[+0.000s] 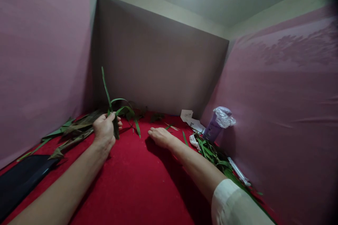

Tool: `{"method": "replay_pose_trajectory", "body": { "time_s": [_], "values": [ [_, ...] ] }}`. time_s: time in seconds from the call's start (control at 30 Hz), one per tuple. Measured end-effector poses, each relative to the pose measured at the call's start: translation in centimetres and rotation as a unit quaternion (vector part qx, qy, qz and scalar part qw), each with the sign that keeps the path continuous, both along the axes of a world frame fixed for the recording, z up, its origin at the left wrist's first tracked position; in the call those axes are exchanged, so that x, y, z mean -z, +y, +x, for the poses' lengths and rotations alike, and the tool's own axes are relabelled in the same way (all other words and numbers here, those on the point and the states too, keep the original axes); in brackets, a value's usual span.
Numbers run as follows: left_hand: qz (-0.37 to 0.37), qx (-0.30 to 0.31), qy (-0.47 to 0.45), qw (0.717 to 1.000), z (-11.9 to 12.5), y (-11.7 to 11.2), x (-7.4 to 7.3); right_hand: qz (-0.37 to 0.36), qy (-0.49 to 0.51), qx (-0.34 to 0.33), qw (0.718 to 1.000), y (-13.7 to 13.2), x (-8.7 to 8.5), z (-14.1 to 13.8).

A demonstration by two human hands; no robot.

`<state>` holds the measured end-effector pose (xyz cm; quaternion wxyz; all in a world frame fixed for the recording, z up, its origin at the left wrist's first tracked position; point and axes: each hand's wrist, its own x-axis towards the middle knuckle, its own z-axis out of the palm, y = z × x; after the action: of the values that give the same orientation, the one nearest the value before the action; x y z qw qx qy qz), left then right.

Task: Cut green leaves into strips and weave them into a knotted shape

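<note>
My left hand [104, 130] is closed on green leaf strips [106, 88], pinched between thumb and fingers. One strip stands up tall from the grip, and others arch over to the right and hang down toward the red cloth [148, 190]. Part of the bundle is hidden by the fingers. My right hand [160, 136] is low over the cloth, to the right of the strips and apart from them. Its fingers are curled together, and anything between them is too small or hidden to make out. Beyond it lie thin pale sticks [173, 127].
Long dull leaves [84, 123] lie at the left, behind a dark flat panel [23, 182]. Along the right wall are a purple bottle [212, 128] with clear plastic [224, 116], white papers [195, 125], crumpled tissue [194, 142], cut green strips [211, 151] and a white tube-like object [239, 171].
</note>
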<state>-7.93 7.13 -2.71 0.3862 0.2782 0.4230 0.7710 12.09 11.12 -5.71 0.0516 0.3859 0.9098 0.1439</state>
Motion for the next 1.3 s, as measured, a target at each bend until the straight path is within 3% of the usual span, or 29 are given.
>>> {"method": "replay_pose_trajectory", "body": {
  "time_s": [0.1, 0.3, 0.43, 0.6, 0.73, 0.87, 1.07, 1.17, 1.3],
  "values": [
    [-0.021, 0.013, -0.005, 1.000, 0.2, 0.1, 0.2, 0.015, -0.018, 0.004, 1.000, 0.7, -1.1, 2.6],
    [-0.055, 0.028, -0.012, 0.998, 0.7, 0.3, 0.4, 0.044, -0.048, 0.068, 0.996, 0.0, -3.3, 11.6],
    [-0.062, 0.053, -0.012, 0.997, 1.2, 0.3, 0.7, 0.026, -0.069, 0.079, 0.994, -3.0, -2.9, 15.8],
    [-0.074, 0.082, -0.009, 0.994, 1.9, 0.2, 1.2, -0.012, -0.057, 0.116, 0.992, -6.3, -2.3, 17.5],
    [-0.081, 0.113, -0.013, 0.990, 2.4, 0.1, 1.4, 0.001, 0.024, 0.165, 0.986, -7.6, -3.3, 16.7],
    [-0.096, 0.203, -0.029, 0.974, 3.4, -0.8, 1.6, 0.027, 0.181, 0.172, 0.968, -8.3, -3.7, 12.9],
    [-0.109, 0.357, -0.032, 0.927, 5.7, -2.7, 2.6, -0.063, 0.397, 0.119, 0.908, -8.5, -0.6, 4.7],
    [-0.098, 0.377, -0.030, 0.920, 6.2, -3.0, 2.8, -0.103, 0.478, 0.099, 0.867, -8.2, 0.7, 2.0],
    [-0.091, 0.372, -0.027, 0.923, 6.4, -3.1, 2.9, -0.144, 0.556, 0.095, 0.813, -7.5, 2.3, 0.3]
  ]
}}
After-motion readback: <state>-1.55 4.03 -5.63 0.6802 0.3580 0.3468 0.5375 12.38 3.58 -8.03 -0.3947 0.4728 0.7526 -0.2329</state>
